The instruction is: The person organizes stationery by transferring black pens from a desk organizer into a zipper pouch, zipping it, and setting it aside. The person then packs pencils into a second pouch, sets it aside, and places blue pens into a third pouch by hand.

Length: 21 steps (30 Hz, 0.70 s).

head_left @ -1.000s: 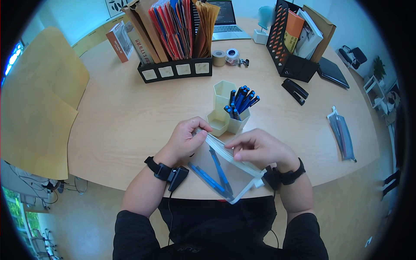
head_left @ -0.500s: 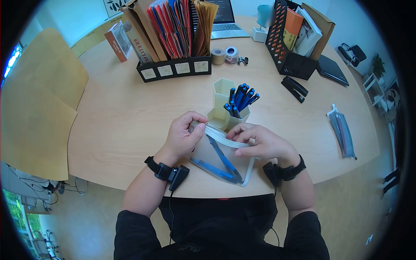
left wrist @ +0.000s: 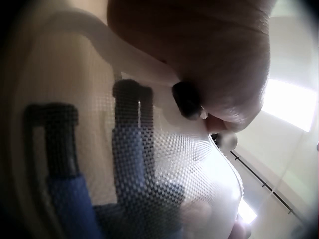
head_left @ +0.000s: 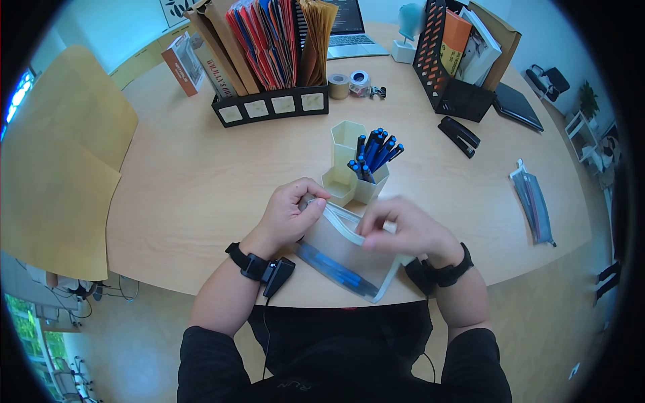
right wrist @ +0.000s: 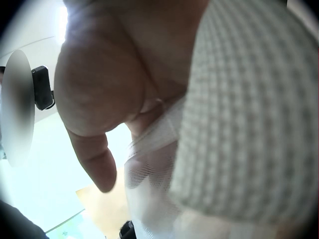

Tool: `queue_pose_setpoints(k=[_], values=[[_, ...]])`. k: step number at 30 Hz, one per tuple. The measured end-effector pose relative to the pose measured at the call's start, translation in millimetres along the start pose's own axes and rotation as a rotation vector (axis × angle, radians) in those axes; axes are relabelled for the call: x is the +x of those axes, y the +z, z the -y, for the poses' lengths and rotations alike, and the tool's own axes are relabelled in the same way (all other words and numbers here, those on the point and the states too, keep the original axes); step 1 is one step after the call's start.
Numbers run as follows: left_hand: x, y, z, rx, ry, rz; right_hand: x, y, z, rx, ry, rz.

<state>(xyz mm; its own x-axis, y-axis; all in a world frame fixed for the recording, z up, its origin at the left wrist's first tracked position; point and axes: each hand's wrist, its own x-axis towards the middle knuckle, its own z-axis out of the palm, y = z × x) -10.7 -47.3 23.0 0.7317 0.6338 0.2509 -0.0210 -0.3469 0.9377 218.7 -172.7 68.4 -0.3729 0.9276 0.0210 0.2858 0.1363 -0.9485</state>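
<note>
Desk (head_left: pixel 201 188) surface, near side of the holder (head_left: pixel 368 193): pouch (head_left: pixel 339 245), pens (head_left: pixel 336 271) inside, mouth parted and unclosed, its corner pinched in the clamped fingers of the left hand (head_left: pixel 285 213). Right hand (head_left: pixel 413 232) is at the rim, fingers bent; blur leaves its grip undetermined. Upright pens (head_left: pixel 379 153) remain in the holder; the pouched count is unreadable through the mesh.

Blue pens (head_left: pixel 338 270), white-trimmed pouch (head_left: pixel 349 258), black stapler (head_left: pixel 459 137)

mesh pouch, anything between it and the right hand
Nothing visible: the right hand is at the edge of the mesh pouch, and the left hand pinches its other end. The pen holder stands beyond.
</note>
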Motion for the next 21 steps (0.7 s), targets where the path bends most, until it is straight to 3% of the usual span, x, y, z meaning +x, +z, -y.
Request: queue_pose_setpoints(k=[1,2,4,8,11,17,21], values=[[-0.1,-0.6,0.4,0.001,-0.003,0.003,-1.7,-3.0,-7.1,0.135,-0.067,-0.225],[-0.2,-1.0,0.4,-0.004,0.006,-0.004,-1.2,-7.9,-16.4,0.139,-0.066,-0.229],[-0.4,-1.2,0.2,-0.010,0.016,-0.004,4.2,-20.0,-31.2,0.144,-0.140,-0.845],[-0.2,2.0,-2.5,-0.045,-0.012,-0.012,16.0,-21.9,-31.6,0.079,-0.227,-0.960],[0.4,2.6,-3.7,-0.027,-0.006,-0.013,23.2,-17.1,-30.8,-0.147,-0.146,-0.866],[1.8,3.4,-3.0,0.002,-0.023,-0.026,33.6,-19.8,-34.0,-0.358,-0.080,-0.866],[2.1,2.6,0.1,0.020,-0.023,-0.030,34.2,-20.5,-35.9,-0.371,-0.163,-0.909]])
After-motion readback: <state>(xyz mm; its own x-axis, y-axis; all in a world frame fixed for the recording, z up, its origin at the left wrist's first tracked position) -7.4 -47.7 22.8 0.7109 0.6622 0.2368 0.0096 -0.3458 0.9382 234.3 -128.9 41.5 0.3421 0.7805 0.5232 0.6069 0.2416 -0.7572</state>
